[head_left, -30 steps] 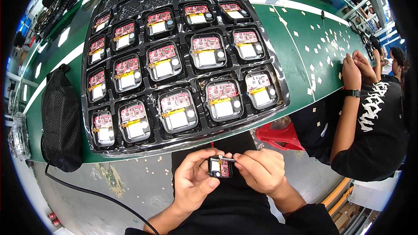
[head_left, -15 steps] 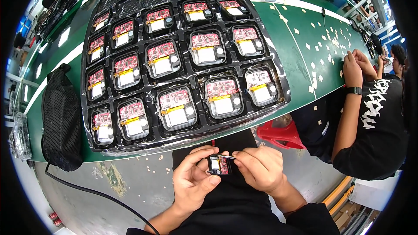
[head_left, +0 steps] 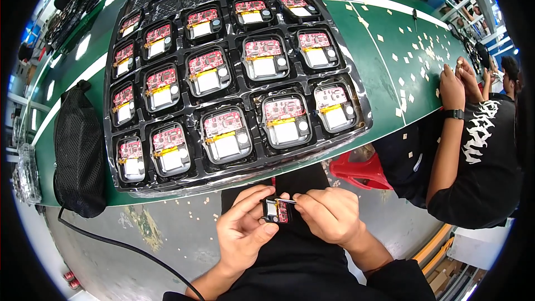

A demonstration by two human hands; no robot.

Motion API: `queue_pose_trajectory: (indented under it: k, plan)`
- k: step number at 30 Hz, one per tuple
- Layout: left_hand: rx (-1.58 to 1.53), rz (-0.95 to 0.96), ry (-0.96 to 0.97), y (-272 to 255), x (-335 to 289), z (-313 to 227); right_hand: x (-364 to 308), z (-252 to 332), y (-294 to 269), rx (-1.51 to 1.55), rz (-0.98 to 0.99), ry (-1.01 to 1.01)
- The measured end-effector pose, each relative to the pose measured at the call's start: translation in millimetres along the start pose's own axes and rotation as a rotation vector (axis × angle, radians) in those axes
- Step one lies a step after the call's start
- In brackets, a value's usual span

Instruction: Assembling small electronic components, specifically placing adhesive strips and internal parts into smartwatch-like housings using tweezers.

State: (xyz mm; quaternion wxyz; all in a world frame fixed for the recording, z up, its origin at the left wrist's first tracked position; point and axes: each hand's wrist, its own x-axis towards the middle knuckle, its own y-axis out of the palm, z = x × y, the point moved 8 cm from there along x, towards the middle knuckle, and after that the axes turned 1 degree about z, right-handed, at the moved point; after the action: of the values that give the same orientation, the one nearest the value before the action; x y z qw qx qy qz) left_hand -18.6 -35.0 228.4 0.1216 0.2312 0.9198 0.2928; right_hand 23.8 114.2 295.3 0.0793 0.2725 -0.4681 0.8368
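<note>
My left hand (head_left: 243,224) holds a small black watch-like case (head_left: 270,219) by its edges, over my lap. Inside the case show a red circuit board (head_left: 283,212) and a silver-white block. My right hand (head_left: 329,214) pinches slim silver tweezers (head_left: 287,201), whose tip lies across the upper edge of the case; whether it touches a part inside is too small to tell. Just beyond my hands, a black plastic tray (head_left: 189,181) holds rows of like cases, each with a red board, a yellow strip and a silver-white block.
The tray lies on a green workbench (head_left: 384,36). A black mesh bag (head_left: 81,156) with a black cable (head_left: 128,246) is at the left. On the right, small pale pieces (head_left: 426,58) are scattered near a co-worker (head_left: 473,156). A red stool (head_left: 362,173) stands under the bench edge.
Both my hands, with the case and the tweezers, have shifted slightly left. The co-worker's hands have moved apart a little and one has risen.
</note>
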Motion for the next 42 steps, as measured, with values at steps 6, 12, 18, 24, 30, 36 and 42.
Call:
queue_pose_trajectory:
  k: [6,12,18,24,30,36,42]
  plan:
    - [0.017,-0.034,-0.007,-3.7,-0.2,-0.4,0.6,1.3,3.6,-0.014,0.033,-0.008]
    - [-0.066,0.057,0.029,2.5,-7.0,-9.8,5.6,0.0,-2.5,0.129,0.034,-0.013]
    - [-0.019,0.243,0.321,13.8,-11.9,-79.3,-3.5,-24.4,-63.2,0.104,-0.380,0.112]
    - [0.277,0.146,0.693,18.6,0.1,-180.4,24.6,-100.7,-80.6,0.357,-0.629,0.421]
    - [0.835,-0.045,0.623,35.3,86.7,-235.7,41.4,-168.2,-56.5,0.532,-0.595,0.641]
    - [1.363,-0.117,0.630,30.8,169.5,-262.1,43.0,-158.6,-54.4,0.502,-0.565,0.649]
    - [1.704,-0.006,0.606,35.4,194.9,-243.7,41.3,-162.6,-50.5,0.468,-0.512,0.627]
